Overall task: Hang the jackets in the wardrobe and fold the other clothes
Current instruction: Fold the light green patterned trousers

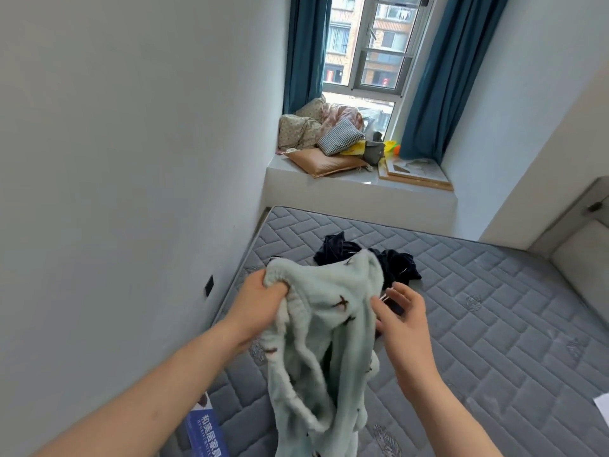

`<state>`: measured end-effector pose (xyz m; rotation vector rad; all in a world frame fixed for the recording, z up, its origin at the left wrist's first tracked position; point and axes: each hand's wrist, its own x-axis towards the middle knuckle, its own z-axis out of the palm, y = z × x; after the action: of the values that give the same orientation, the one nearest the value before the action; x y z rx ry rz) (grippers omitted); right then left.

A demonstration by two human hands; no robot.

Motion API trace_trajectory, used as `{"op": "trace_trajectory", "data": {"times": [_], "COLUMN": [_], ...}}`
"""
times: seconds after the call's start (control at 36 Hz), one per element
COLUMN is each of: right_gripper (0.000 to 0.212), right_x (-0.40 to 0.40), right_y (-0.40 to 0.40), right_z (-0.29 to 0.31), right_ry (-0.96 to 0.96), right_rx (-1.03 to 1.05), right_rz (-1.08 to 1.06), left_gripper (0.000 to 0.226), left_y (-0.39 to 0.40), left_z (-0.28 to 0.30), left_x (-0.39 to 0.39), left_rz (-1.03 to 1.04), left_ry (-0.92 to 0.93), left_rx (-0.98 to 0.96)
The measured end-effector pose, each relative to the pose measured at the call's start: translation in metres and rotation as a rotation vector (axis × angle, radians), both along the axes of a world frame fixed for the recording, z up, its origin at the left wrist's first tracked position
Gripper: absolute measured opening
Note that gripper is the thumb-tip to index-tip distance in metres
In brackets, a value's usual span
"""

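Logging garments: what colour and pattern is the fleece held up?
Pale mint green fleece garment with small dark cross-like marks, head view.

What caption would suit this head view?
Left hand grips a fuzzy mint-green garment above a grey mattress; right hand reaches in, open.

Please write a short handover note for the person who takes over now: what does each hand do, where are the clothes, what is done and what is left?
Left hand grips the top edge of the pale green fleece garment, which hangs over the mattress.
Right hand is open, fingers beside the garment's right edge, holding nothing.
A dark garment lies crumpled on the mattress behind it.
Done: nothing folded or hung in view. The wardrobe is not in view.
Left: fold or hang the green garment, then deal with the dark one.
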<state>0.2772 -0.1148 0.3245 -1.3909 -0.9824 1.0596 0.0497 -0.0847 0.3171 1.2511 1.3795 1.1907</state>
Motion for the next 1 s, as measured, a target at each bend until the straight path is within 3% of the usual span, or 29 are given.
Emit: {"op": "trace_trajectory", "data": {"times": [0.14,0.25,0.33,0.42,0.47,0.58,0.64,0.75,0.89,1.0], "right_gripper": [0.061,0.072,0.06,0.026,0.019,0.026,0.026,0.021,0.017,0.017], "right_x": [-0.018,-0.027,-0.025,-0.021,-0.015,0.001,0.01,0.035,0.085,0.121], "right_y": [-0.022,-0.02,-0.014,-0.005,0.002,0.012,0.016,0.018,0.012,0.004], "right_z": [-0.001,0.008,0.012,0.016,0.018,0.023,0.02,0.008,-0.01,-0.032], "right_ry": [-0.173,-0.297,-0.384,-0.437,-0.387,-0.049,0.013,0.067,-0.091,-0.29], "right_rx": [0.126,0.162,0.168,0.179,0.177,0.102,0.073,0.023,0.006,-0.116], "right_rz": [0.32,0.391,0.375,0.35,0.324,0.208,0.153,0.013,-0.08,-0.049], "left_gripper": [0.024,0.022,0.022,0.015,0.006,0.018,0.015,0.015,0.023,0.018], "left_y": [0.014,0.014,0.012,0.015,0.018,0.016,0.013,0.001,-0.012,0.001], "left_z": [0.028,0.047,0.053,0.056,0.05,0.017,-0.011,-0.08,-0.133,-0.136], "left_x": [0.01,0.026,0.034,0.031,0.026,0.012,0.004,-0.017,-0.048,-0.044], "left_rz": [-0.071,-0.254,-0.292,-0.277,-0.239,-0.22,-0.245,-0.244,-0.149,-0.119], "left_ry": [0.127,0.281,0.306,0.367,0.424,0.515,0.664,0.949,0.88,0.486], "left_rx": [0.053,0.1,0.129,0.182,0.242,0.29,0.278,0.053,-0.345,-0.489]}}
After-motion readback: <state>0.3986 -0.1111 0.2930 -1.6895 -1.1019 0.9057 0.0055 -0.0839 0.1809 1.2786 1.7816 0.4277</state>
